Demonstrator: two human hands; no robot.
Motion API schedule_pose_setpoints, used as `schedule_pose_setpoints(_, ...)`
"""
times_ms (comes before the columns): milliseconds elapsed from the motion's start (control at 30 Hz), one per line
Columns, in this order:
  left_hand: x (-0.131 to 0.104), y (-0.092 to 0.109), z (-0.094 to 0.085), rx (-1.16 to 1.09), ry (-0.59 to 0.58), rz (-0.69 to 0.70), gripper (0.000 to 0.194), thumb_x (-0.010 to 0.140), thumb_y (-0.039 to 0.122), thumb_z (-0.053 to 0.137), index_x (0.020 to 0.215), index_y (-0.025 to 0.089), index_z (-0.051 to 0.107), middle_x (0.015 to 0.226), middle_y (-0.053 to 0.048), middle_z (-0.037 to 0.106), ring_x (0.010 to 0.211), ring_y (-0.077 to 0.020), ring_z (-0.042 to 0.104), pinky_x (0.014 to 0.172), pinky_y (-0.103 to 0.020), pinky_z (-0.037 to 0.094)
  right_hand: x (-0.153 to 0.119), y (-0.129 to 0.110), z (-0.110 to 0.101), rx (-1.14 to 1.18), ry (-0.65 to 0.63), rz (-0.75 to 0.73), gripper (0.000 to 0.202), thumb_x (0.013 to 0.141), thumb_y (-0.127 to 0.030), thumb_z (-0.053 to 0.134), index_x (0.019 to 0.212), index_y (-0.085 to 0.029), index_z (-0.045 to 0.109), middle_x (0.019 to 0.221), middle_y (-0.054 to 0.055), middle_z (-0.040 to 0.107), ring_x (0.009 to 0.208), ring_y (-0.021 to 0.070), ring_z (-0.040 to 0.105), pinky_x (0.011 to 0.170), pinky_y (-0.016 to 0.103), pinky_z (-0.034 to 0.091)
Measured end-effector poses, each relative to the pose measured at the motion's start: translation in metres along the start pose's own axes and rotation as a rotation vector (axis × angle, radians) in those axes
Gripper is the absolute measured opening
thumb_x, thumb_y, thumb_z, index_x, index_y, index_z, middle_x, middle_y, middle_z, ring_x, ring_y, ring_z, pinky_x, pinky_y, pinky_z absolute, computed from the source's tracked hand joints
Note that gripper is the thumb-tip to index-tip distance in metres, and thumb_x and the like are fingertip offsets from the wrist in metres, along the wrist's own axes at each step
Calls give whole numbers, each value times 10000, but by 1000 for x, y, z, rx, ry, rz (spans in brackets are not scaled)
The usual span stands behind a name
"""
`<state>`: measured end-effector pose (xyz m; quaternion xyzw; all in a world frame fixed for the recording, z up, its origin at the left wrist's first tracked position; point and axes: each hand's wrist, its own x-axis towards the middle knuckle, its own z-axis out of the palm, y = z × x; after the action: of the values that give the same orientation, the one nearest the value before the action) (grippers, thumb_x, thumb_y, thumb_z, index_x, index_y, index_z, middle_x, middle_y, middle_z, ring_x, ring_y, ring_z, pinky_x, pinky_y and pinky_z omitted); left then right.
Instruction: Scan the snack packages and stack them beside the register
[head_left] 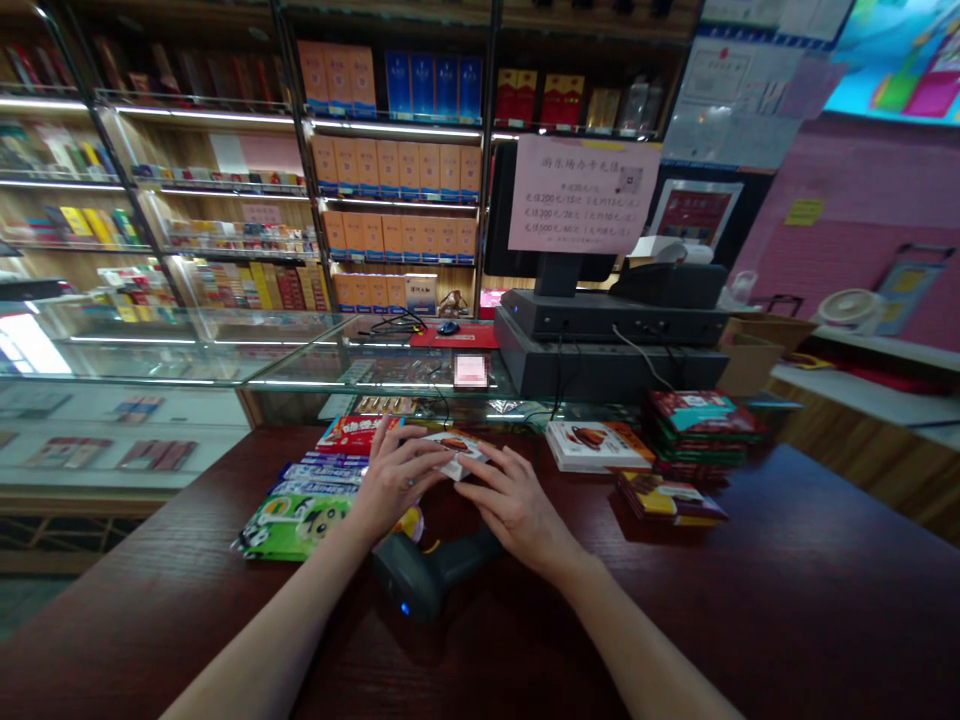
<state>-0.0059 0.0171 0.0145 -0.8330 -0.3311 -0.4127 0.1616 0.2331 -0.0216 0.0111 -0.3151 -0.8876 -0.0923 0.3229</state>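
Note:
Between both hands, above the dark wooden counter point(187, 620), is a small white box point(454, 466) with a brown picture on its top. My left hand point(394, 482) grips its left side, and the fingers of my right hand point(517, 505) close on its right side. Beneath my hands lies a dark barcode scanner point(420, 580) with a lit blue light. Left of my left hand are a green panda-printed packet point(289, 527), several blue-and-white packets point(315, 475) and a red packet point(352, 436). Something yellow point(412, 522), partly hidden, shows beside my left wrist.
At the right stand similar white boxes point(592, 447), a pile of dark red and green packets point(701, 415) and small brown-yellow boxes point(675, 500). Behind are a glass display case point(292, 370) and a register with a sign-covered screen point(577, 200). Loaded shelves line the back.

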Motion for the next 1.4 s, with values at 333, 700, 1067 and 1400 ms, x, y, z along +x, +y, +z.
schedule_pose_setpoints(333, -1, -2, 7, -11, 16, -12, 273, 925, 294, 629, 1192, 330, 673, 1128, 23, 745, 1174, -222, 567, 1219, -577, 174, -2, 2, -3, -159, -87, -12, 525, 927, -57, 502, 1401, -280, 540, 1546, 26, 460, 1465, 255, 323, 1171, 556, 305)
schedule_pose_setpoints(700, 0, -7, 3, 49, -19, -71, 404, 971, 235, 522, 1365, 320, 550, 1322, -18, 662, 1246, -202, 557, 1244, -547, 114, -9, 13, -3, -159, -76, -61, 514, 955, -48, 448, 1431, -232, 505, 1555, 72, 443, 1481, 217, 311, 1155, 485, 365)
schedule_pose_setpoints(1067, -4, -20, -1, 72, -22, -148, 206, 927, 288, 598, 1118, 303, 673, 1065, -11, 747, 1201, -248, 584, 1220, -606, 128, -16, 17, -8, -78, -68, -11, 578, 915, 12, 409, 1429, -233, 506, 1551, 85, 445, 1476, 216, 326, 1145, 516, 373)
schedule_pose_setpoints(1400, -7, -19, -3, 59, -84, -98, 250, 944, 303, 586, 1184, 296, 654, 1133, -3, 741, 1176, -222, 602, 1235, -605, 44, -20, 24, -2, -35, -56, 71, 571, 905, -5, 434, 1423, -230, 517, 1555, 91, 439, 1481, 224, 319, 1152, 522, 374)
